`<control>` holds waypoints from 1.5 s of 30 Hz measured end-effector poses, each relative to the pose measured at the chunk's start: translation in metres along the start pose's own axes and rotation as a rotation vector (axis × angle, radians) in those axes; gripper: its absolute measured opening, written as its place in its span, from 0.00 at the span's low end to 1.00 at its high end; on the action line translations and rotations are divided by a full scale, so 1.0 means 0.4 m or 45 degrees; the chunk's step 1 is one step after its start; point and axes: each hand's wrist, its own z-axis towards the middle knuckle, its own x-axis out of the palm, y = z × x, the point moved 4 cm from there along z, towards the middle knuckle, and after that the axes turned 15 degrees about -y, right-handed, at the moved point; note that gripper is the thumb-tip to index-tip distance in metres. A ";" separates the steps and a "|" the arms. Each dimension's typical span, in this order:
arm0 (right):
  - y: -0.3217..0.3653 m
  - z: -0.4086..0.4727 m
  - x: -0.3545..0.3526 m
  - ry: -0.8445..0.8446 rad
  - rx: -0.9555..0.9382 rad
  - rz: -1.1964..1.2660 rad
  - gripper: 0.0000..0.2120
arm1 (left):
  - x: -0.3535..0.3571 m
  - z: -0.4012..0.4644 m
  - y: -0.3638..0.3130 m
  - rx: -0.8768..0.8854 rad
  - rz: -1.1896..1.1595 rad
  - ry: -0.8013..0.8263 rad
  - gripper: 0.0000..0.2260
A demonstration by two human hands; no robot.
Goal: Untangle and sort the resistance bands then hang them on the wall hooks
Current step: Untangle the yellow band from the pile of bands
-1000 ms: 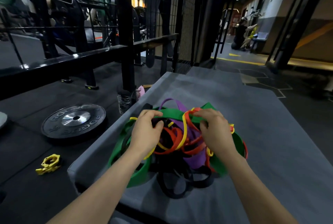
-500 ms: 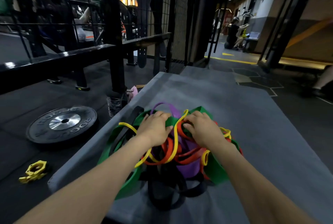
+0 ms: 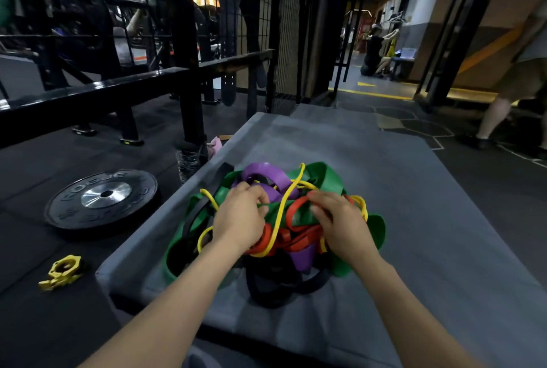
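Basically we're at the very start. Head view, the only one: the resistance bands (image 3: pixel 275 225) sit as one knotted heap on the near part of the grey mat (image 3: pixel 414 196), w/ green, purple, red, yellow and black loops all threaded thru each other. Nothing looks pulled free or sorted, and no wall hooks are in view, so hanging is all ahead of us.

Our left hand (image 3: pixel 239 219) rests on top of the heap, fingers curled into the bands near the green one (image 3: pixel 325 173); it seems to be grasping a strand, tho which one we can't tell. Our right hand (image 3: pixel 340 219) is on the right side of the heap, fingers bent down by the red band (image 3: pixel 293 213), likely clutching it. The thin yellow band (image 3: pixel 281 213) runs up between both hands and crosses several others, so it's prob the worst snag.

Around: a weight plate (image 3: pixel 102 198) and a yellow collar (image 3: pixel 62 271) on the floor at left, a black rack (image 3: pixel 183 50) far left. A person (image 3: pixel 515 71) stands far right, another (image 3: pixel 374 53) sits further off. None block us.
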 end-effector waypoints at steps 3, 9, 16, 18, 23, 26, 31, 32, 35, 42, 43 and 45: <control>-0.028 0.009 -0.046 -0.375 0.161 0.037 0.10 | 0.004 0.000 -0.015 -0.017 -0.038 -0.073 0.08; -0.159 0.022 -0.078 -0.501 0.860 0.000 0.12 | 0.029 0.017 -0.072 0.106 0.013 -0.096 0.12; -0.230 0.051 -0.042 -0.242 1.058 0.079 0.18 | 0.097 0.015 -0.207 0.504 -0.149 -0.096 0.12; -0.245 0.047 -0.031 -0.096 1.099 0.080 0.22 | 0.133 0.013 -0.248 0.649 -0.099 0.018 0.16; -0.255 0.053 -0.032 -0.113 1.167 0.371 0.20 | 0.185 0.009 -0.269 0.858 0.283 0.227 0.22; -0.255 0.055 -0.052 -0.184 1.214 0.574 0.15 | 0.149 0.016 -0.251 0.862 0.326 0.099 0.15; -0.226 0.074 -0.109 -0.244 1.141 0.673 0.10 | 0.083 0.031 -0.184 0.686 0.454 0.125 0.11; -0.215 0.075 -0.120 -0.271 1.131 0.681 0.12 | 0.072 0.030 -0.174 0.691 0.481 0.123 0.11; -0.186 0.073 -0.153 -0.396 1.108 0.776 0.15 | 0.042 0.025 -0.167 0.717 0.487 0.090 0.11; -0.177 0.068 -0.238 -0.800 0.919 0.940 0.13 | 0.004 0.019 -0.167 0.630 0.438 0.098 0.13; -0.180 0.060 -0.237 -0.804 0.914 0.924 0.12 | 0.002 0.015 -0.163 0.577 0.399 0.136 0.13; -0.185 0.036 -0.222 -0.726 0.989 0.920 0.12 | 0.004 -0.004 -0.156 0.477 0.343 0.230 0.12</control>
